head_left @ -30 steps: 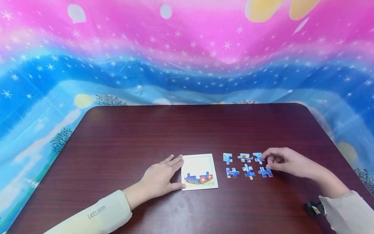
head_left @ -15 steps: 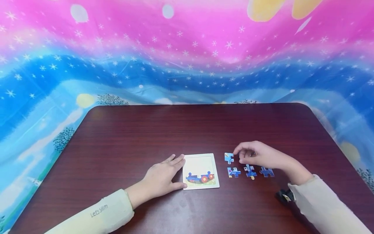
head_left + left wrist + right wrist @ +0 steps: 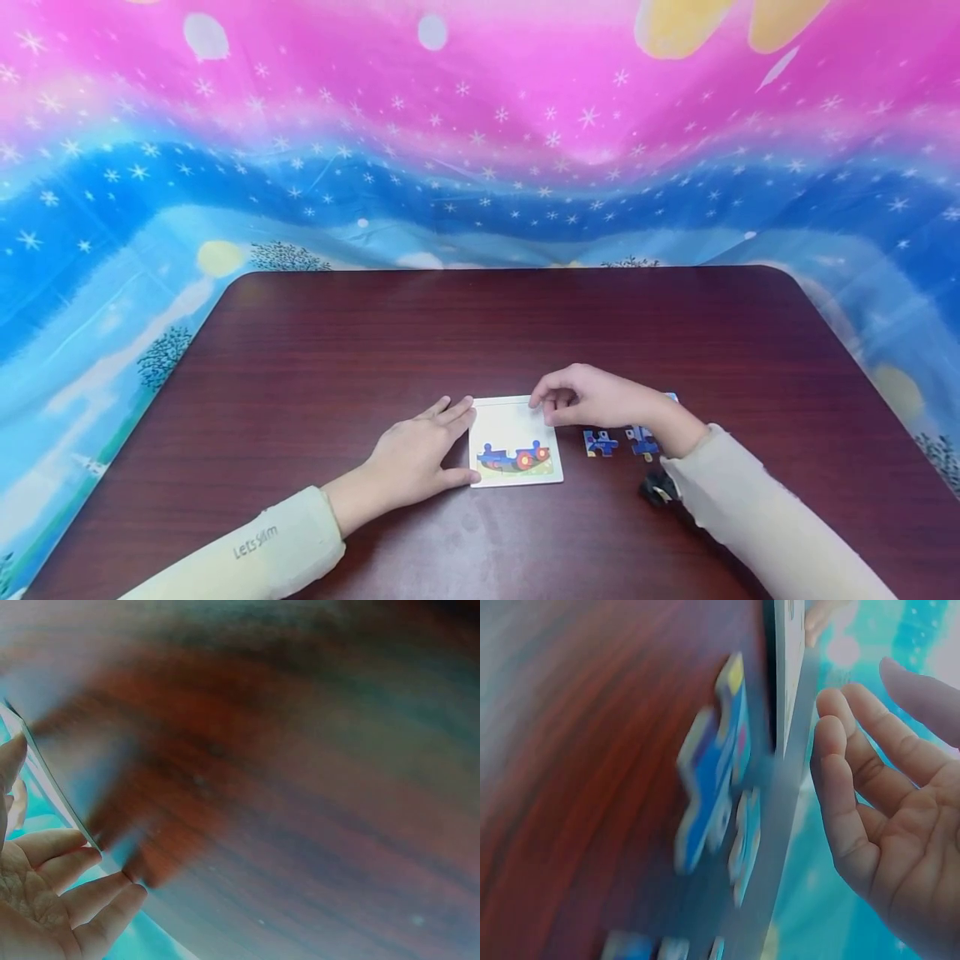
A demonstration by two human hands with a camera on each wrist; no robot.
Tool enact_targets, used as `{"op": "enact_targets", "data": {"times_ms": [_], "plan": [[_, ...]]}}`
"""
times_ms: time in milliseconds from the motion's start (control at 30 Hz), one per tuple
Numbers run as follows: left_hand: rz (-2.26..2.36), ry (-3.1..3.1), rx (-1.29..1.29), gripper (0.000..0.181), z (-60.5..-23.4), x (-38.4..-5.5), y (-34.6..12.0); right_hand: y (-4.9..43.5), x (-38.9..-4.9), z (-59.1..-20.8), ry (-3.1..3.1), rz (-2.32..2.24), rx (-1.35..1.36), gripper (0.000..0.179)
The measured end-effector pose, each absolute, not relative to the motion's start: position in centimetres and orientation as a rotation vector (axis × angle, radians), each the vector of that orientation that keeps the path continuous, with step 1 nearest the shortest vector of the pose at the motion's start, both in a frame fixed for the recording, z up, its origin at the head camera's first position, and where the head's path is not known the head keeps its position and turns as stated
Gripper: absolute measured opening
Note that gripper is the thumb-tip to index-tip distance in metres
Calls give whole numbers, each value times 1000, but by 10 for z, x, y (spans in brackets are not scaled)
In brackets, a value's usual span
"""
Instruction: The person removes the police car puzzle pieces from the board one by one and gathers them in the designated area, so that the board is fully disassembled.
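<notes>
A square puzzle board [image 3: 501, 421] with a pale frame lies flat on the table, a joined strip [image 3: 517, 457] of blue pieces with red wheels along its near side. My left hand [image 3: 414, 454] rests at the board's left edge, thumb and fingers spread straight against it. My right hand [image 3: 596, 398] hovers above the board's right edge, fingers loosely bent. In the right wrist view that hand [image 3: 904, 795] shows nothing between thumb and fingers. Loose jigsaw pieces lie right of the board: a left one [image 3: 600, 443], another [image 3: 642, 440], and one [image 3: 671, 397] peeking out behind the right wrist.
The dark red wooden table [image 3: 337, 333] spreads around the board. Behind it hangs a pink and blue patterned cloth [image 3: 480, 167]. A black device [image 3: 658, 489] sits under the right wrist. The right forearm hides some of the loose pieces.
My right hand has moved left from the far-right loose pieces, across the upper row, to the board's right edge. The left hand has stayed at the board, which has not visibly changed.
</notes>
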State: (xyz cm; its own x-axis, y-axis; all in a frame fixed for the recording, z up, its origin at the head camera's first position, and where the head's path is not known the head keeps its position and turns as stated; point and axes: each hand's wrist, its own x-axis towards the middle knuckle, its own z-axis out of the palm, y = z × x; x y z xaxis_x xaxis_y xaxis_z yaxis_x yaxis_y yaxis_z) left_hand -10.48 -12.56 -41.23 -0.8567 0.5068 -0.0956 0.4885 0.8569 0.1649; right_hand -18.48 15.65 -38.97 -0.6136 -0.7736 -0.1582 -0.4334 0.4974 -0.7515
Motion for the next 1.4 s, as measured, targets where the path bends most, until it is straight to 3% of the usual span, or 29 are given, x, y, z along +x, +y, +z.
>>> {"op": "enact_targets", "data": {"times_ms": [600,1000,1400], "plan": [[223,2904,780,83,-413,-105,-127,100,-178,-402,2158,-794,-1076,22],[236,2908,788,84,-414,-105,-128,94,-171,-402,2159,-750,-1090,18],[233,2922,798,83,-414,-105,-127,93,-165,-402,2210,-723,-1081,25]]}}
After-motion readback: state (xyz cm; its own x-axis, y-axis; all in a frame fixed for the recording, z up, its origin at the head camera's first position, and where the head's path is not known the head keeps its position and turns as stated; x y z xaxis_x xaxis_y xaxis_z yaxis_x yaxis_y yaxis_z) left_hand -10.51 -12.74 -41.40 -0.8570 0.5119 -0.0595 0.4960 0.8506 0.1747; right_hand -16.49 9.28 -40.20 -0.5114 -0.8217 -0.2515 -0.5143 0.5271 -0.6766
